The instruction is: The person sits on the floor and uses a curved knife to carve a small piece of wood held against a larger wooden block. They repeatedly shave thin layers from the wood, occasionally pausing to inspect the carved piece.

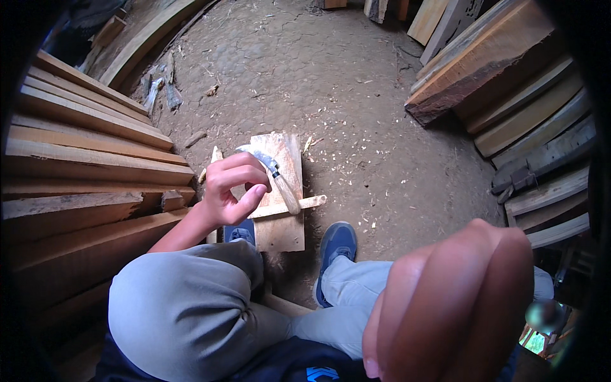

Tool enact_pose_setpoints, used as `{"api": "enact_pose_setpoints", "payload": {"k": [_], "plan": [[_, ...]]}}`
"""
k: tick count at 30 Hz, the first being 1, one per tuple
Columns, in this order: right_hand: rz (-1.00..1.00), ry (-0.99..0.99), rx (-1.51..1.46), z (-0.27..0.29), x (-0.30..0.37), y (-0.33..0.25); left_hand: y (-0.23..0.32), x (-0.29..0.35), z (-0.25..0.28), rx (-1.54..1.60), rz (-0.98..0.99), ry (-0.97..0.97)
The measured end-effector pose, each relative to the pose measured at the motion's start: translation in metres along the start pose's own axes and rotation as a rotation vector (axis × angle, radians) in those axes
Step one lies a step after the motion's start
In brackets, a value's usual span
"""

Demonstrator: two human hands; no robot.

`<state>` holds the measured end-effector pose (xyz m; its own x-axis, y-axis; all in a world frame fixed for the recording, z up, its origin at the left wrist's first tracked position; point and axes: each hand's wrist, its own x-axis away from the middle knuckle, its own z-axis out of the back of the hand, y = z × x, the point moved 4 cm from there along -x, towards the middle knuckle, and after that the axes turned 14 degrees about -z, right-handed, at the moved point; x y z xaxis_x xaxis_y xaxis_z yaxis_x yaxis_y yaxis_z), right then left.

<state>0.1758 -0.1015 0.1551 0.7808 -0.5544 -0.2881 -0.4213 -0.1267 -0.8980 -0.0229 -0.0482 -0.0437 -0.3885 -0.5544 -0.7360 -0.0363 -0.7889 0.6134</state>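
Note:
My left hand [234,186] is over the left edge of a thick wooden board [280,237], its fingers curled in toward the thumb; anything between them is hidden. Just right of its fingertips lies a hooked knife [287,192] with a curved grey blade and a pale wooden handle. The handle's end rests over a peeled pale stick [312,202] set crosswise on the board. My right hand [455,299] is raised close to the camera at the lower right, away from the board. Its fingers are folded into a fist, and what they enclose, if anything, does not show.
Stacked planks [95,156] line the left side, and more thick timber [484,60] stands at the right. Wood chips dot the dirt floor [356,114]. My blue shoes [338,240] are beside the board. Clear plastic scraps [153,92] lie at the far left.

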Motion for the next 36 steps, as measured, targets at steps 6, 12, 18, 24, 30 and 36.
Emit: {"api": "enact_pose_setpoints", "payload": {"k": [6, 12, 18, 24, 30, 36], "plan": [[-0.009, -0.019, -0.016, 0.001, -0.003, 0.001, 0.0, 0.001, 0.001, 0.004, 0.015, -0.013], [-0.036, -0.036, -0.037, 0.005, -0.007, 0.002, 0.0, 0.001, 0.001, 0.003, 0.004, -0.01], [-0.212, 0.106, -0.001, 0.022, -0.003, 0.011, -0.002, 0.004, 0.002, -0.005, 0.03, -0.006], [-0.635, 0.726, -0.039, 0.091, 0.017, 0.103, -0.015, 0.02, -0.015, 0.276, 0.473, 0.025], [-0.718, 0.746, -0.258, 0.107, 0.036, 0.152, -0.021, 0.02, -0.037, 0.379, 0.54, -0.037], [-0.754, 0.756, -0.313, 0.109, 0.033, 0.17, -0.022, 0.016, -0.039, 0.519, 0.653, 0.019]]}}
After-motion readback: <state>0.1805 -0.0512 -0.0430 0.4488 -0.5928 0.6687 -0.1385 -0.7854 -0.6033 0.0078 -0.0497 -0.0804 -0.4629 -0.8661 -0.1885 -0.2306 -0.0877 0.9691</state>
